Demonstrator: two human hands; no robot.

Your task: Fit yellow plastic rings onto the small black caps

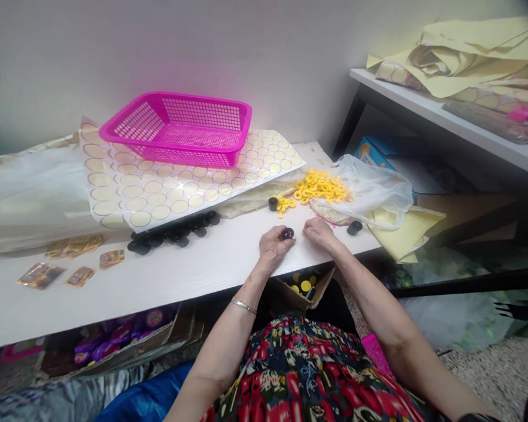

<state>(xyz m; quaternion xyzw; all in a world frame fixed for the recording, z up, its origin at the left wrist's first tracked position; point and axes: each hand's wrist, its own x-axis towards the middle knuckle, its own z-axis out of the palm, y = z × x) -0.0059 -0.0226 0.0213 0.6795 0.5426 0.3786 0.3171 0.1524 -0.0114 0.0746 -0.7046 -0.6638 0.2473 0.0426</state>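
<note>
My left hand (273, 245) is closed around a small black cylinder (287, 234), its round end turned up. Just to the right, my right hand (319, 234) rests near the table with its fingers curled together; what they hold, if anything, is hidden. Beyond both hands lies a heap of small yellow plastic ring pieces (320, 186). One black cap (273, 203) stands by the heap's left side, and another black cap (354, 227) lies right of my right hand. To the left, several black cylinders (176, 234) sit in a row along the sheet's edge.
A pink basket (193, 153) stands on sheets of round stickers (158, 199). Small printed packets (39, 275) lie at left. A clear plastic bag (378, 187) and yellow paper (407, 231) are at right. Below the edge is a cardboard box (323, 288) holding yellow discs.
</note>
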